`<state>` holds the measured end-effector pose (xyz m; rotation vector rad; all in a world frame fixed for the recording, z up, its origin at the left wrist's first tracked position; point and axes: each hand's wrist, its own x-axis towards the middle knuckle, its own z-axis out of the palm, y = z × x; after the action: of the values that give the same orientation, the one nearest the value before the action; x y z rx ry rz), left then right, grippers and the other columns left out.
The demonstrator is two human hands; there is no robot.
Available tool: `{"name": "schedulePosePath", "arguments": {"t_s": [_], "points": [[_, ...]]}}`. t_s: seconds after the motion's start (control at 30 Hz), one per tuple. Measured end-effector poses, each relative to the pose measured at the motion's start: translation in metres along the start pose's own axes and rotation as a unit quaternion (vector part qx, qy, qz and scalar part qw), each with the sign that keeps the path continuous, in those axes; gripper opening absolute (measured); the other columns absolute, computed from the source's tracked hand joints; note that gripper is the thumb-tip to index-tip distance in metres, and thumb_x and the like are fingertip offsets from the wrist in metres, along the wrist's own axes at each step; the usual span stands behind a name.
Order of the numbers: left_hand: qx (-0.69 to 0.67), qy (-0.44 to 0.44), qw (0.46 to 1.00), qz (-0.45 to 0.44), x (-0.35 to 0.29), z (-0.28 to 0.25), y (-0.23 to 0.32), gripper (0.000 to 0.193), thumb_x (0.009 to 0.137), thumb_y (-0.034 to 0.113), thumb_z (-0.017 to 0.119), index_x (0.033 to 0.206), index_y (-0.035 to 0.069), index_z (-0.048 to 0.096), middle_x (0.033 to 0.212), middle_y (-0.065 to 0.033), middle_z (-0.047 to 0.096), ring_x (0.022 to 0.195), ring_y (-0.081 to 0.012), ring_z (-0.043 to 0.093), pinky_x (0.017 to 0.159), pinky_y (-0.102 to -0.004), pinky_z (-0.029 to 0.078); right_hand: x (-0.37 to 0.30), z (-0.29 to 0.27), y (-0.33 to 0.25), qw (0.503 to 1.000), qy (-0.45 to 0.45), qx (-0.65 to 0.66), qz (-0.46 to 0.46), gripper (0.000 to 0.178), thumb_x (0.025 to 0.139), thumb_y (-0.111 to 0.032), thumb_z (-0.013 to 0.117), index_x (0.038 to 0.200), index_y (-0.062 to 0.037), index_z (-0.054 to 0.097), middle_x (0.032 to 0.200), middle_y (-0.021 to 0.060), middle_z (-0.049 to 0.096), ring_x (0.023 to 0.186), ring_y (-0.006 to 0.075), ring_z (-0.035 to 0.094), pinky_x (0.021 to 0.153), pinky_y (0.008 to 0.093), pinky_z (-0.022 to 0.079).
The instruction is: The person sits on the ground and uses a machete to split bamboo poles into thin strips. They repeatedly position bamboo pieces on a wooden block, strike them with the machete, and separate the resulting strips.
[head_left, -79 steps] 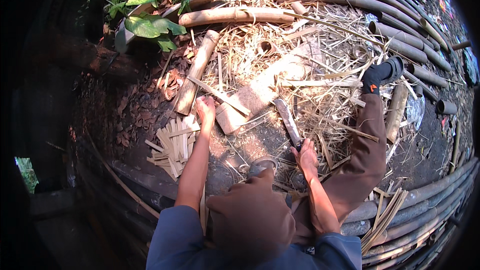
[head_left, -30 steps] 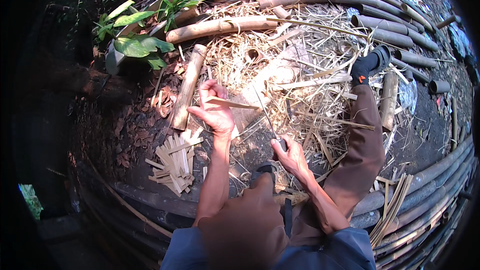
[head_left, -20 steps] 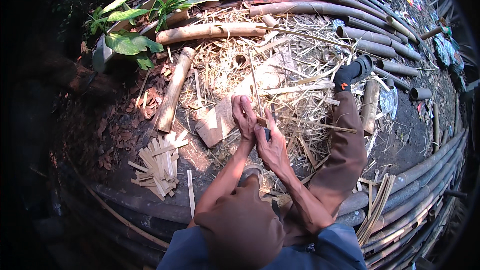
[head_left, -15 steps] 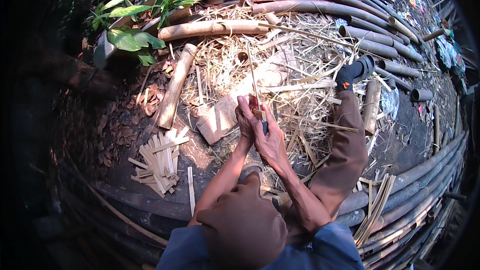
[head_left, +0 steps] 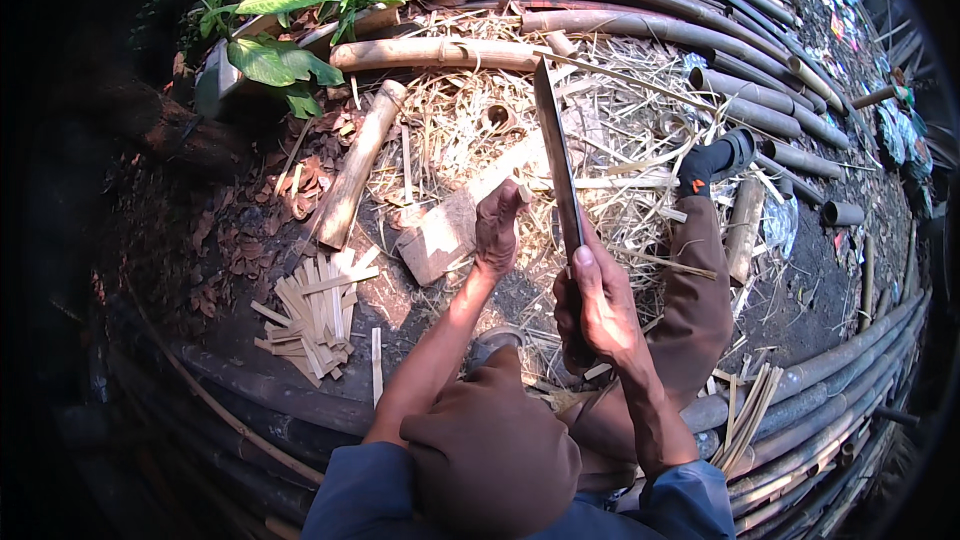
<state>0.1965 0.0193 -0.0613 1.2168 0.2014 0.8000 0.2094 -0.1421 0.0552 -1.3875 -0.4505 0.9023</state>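
My right hand is closed round the handle of a long machete. Its dark blade points up and away from me, edge-on to slightly tilted. To the left, my left hand is closed, with the pale end of a short bamboo piece showing at its fingertips; the rest of that piece is hidden by the fingers. Beneath and beside the left hand lies a flat wooden block, partly in sunlight. The two hands are apart, with the blade right of the left hand.
A pile of short bamboo slats lies on the ground at the left. Shavings cover the ground ahead. A cut bamboo log lies left of the block. Long bamboo poles are stacked at the far side, and thin strips rest near right.
My hands have come apart from each other. The right hand has moved right and nearer me, swinging the machete into plain view; the left stays near the block with the bamboo piece.
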Motion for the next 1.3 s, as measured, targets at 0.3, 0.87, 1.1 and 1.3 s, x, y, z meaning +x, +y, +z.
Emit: {"name": "schedulePosePath", "arguments": {"t_s": [0.3, 0.87, 1.1, 1.3], "points": [[0.006, -0.043, 0.998, -0.055, -0.021, -0.003, -0.035, 0.049, 0.097, 0.049, 0.051, 0.070, 0.008, 0.050, 0.070, 0.0059, 0.041, 0.066, -0.0053, 0.034, 0.059, -0.0231, 0.030, -0.006, -0.003, -0.005, 0.989, 0.017, 0.067, 0.129, 0.054, 0.102, -0.052, 0.033, 0.125, -0.0066, 0.050, 0.063, 0.0025, 0.049, 0.045, 0.0099, 0.047, 0.041, 0.0255, 0.041], [0.002, -0.097, 0.992, -0.078, -0.021, -0.013, -0.038, 0.049, 0.096, 0.053, 0.050, 0.095, 0.006, 0.062, 0.083, 0.0050, 0.054, 0.079, -0.0038, 0.046, 0.074, -0.0234, 0.038, -0.011, -0.003, -0.012, 0.991, 0.006, 0.063, 0.115, 0.052, 0.103, -0.045, 0.032, 0.140, -0.0091, 0.041, 0.063, 0.0000, 0.047, 0.045, 0.0079, 0.045, 0.042, 0.0237, 0.040], [0.020, -0.063, 0.997, -0.047, -0.014, 0.003, -0.015, 0.052, 0.096, 0.052, 0.051, 0.072, 0.007, 0.053, 0.069, 0.0037, 0.045, 0.067, -0.0055, 0.039, 0.061, -0.0230, 0.032, -0.013, 0.000, -0.015, 0.998, -0.001, -0.047, 0.044, 0.047, 0.105, -0.028, 0.033, 0.149, -0.0105, 0.032, 0.057, -0.0010, 0.042, 0.051, 0.0065, 0.041, 0.051, 0.0262, 0.038], [0.020, -0.073, 0.997, -0.032, -0.003, -0.001, 0.009, 0.052, 0.094, 0.054, 0.053, 0.073, 0.007, 0.054, 0.070, 0.0014, 0.049, 0.069, -0.0072, 0.043, 0.065, -0.0243, 0.035, -0.005, 0.007, -0.029, 0.985, 0.002, -0.171, -0.007, 0.048, 0.103, -0.028, 0.037, 0.147, -0.0097, 0.036, 0.067, 0.0092, 0.054, 0.067, 0.0147, 0.055, 0.069, 0.0329, 0.045]]}}
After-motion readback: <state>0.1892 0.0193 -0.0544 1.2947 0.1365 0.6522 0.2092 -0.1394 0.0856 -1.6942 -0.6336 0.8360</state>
